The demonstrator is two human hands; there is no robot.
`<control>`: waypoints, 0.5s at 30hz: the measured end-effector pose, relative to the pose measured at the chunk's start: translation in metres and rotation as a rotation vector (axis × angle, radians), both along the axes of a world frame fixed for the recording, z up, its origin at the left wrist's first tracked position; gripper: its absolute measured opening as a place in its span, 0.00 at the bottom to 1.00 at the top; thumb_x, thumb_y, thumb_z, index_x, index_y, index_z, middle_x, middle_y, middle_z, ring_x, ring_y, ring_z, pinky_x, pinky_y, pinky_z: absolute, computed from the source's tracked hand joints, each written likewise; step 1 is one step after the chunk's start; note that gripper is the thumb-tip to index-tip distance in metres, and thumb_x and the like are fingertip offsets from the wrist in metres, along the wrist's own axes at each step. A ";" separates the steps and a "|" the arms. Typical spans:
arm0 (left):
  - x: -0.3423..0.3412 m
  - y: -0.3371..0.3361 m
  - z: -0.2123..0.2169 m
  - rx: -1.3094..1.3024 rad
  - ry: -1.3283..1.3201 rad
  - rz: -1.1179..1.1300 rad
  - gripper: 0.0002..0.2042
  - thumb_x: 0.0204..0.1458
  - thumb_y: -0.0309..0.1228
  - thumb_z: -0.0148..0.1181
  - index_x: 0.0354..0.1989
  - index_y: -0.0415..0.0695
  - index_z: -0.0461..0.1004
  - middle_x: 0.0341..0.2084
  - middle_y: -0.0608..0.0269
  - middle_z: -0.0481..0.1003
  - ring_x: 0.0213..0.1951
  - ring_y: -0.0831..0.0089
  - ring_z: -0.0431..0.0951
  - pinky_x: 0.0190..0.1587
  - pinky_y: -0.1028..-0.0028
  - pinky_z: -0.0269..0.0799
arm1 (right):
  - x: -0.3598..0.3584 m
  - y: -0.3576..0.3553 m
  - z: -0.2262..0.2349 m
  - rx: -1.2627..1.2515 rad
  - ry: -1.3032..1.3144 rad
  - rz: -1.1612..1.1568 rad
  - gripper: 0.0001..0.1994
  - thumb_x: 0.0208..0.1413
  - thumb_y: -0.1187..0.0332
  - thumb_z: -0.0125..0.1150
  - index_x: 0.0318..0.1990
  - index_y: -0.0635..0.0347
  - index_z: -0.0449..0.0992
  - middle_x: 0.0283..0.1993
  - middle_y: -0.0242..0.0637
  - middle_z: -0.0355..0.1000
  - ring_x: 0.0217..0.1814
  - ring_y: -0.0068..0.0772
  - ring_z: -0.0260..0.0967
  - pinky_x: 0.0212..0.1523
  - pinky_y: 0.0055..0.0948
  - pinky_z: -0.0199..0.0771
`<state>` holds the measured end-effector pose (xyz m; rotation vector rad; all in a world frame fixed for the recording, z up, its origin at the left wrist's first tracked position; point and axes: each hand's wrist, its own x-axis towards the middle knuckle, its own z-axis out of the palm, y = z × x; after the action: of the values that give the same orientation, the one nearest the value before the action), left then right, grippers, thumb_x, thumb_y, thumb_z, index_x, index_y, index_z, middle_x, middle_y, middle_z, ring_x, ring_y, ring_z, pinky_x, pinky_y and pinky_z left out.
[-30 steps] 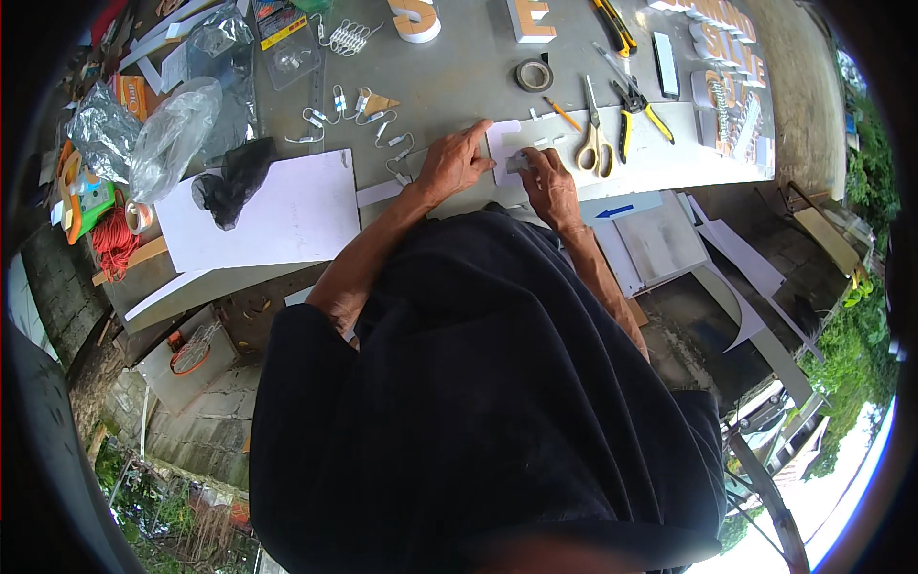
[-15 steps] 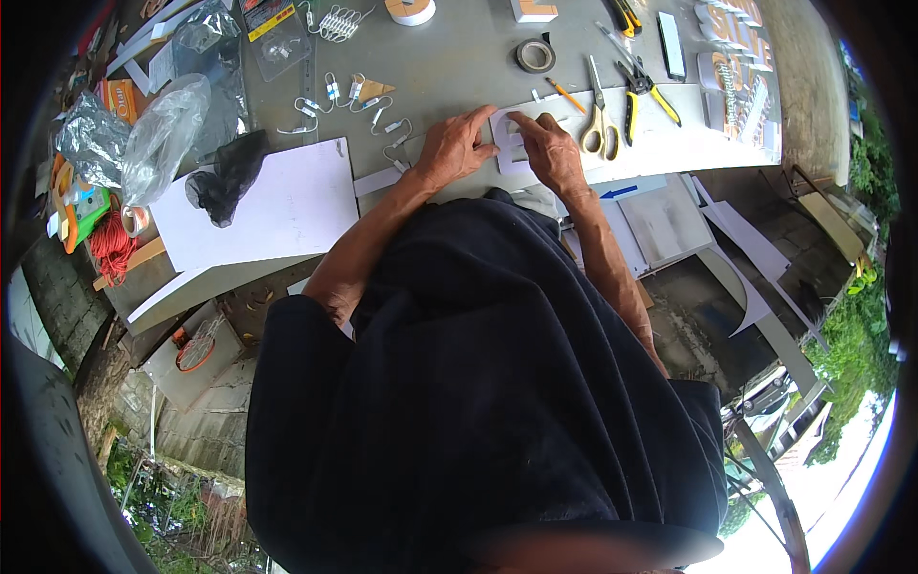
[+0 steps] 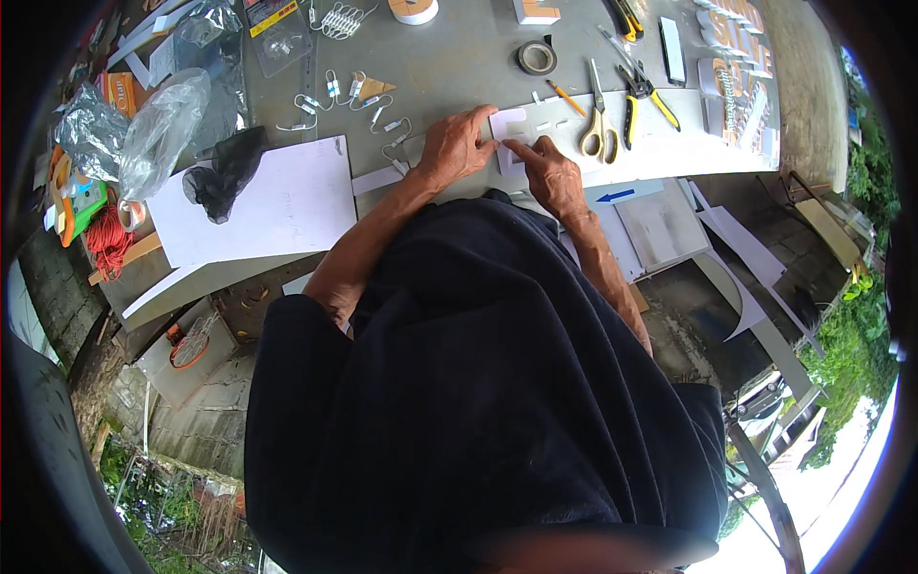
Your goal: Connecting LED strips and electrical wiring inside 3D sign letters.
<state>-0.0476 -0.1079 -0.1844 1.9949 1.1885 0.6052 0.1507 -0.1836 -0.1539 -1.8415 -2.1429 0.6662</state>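
Note:
A white letter-shaped cutout (image 3: pixel 510 117) lies flat at the table's near edge, between my two hands. My left hand (image 3: pixel 455 151) rests along its left side, with thumb and forefinger spread apart at its edge. From the right, my right hand (image 3: pixel 555 180) reaches over with the forefinger stretched out, its tip pressing on the cutout's middle. The other fingers of that hand are curled and partly hidden. Small white strips (image 3: pixel 544 126) lie beside the cutout. Scissors (image 3: pixel 600 134) and an orange pencil (image 3: pixel 566 99) lie to the right.
Yellow-handled pliers (image 3: pixel 635 110), a roll of dark tape (image 3: pixel 536 57) and a phone (image 3: pixel 672 50) lie farther back. Small wired light modules (image 3: pixel 332 88) are scattered at left. White sheet (image 3: pixel 268 206), black mesh (image 3: pixel 227 177) and clear plastic bags (image 3: pixel 164 129) cover the left side. Cut letters (image 3: pixel 741 96) stand right.
My right forefinger has slid nearer along the cutout, from its upper part to its middle. My left hand stays at the left edge.

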 end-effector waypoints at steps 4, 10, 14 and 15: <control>0.002 -0.002 0.004 -0.031 0.022 -0.008 0.26 0.44 0.31 0.73 0.55 0.46 0.73 0.18 0.61 0.75 0.22 0.62 0.78 0.29 0.64 0.73 | 0.010 -0.008 -0.001 0.027 0.077 -0.131 0.17 0.59 0.73 0.57 0.54 0.44 0.79 0.36 0.39 0.71 0.34 0.43 0.76 0.34 0.42 0.79; 0.002 0.001 0.010 -0.109 0.010 -0.012 0.26 0.43 0.31 0.73 0.53 0.44 0.72 0.23 0.56 0.78 0.27 0.55 0.80 0.33 0.61 0.75 | 0.019 -0.003 0.000 0.056 0.242 -0.302 0.13 0.59 0.72 0.60 0.50 0.53 0.81 0.36 0.41 0.73 0.34 0.42 0.75 0.37 0.39 0.76; 0.000 -0.001 0.003 -0.022 -0.033 0.008 0.26 0.45 0.31 0.73 0.55 0.45 0.73 0.19 0.60 0.76 0.22 0.62 0.78 0.29 0.63 0.73 | 0.028 0.010 -0.003 0.098 0.303 -0.375 0.13 0.58 0.73 0.61 0.50 0.54 0.81 0.35 0.40 0.72 0.30 0.37 0.73 0.35 0.36 0.74; -0.003 -0.003 0.002 0.001 -0.044 0.009 0.26 0.45 0.31 0.73 0.55 0.45 0.73 0.19 0.60 0.76 0.23 0.62 0.78 0.29 0.64 0.73 | 0.030 0.013 -0.004 0.158 0.285 -0.378 0.12 0.58 0.73 0.61 0.49 0.54 0.81 0.34 0.40 0.72 0.29 0.36 0.73 0.35 0.36 0.74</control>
<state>-0.0507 -0.1108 -0.1822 1.9681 1.1717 0.6509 0.1802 -0.1704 -0.1580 -1.8642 -1.5673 0.6073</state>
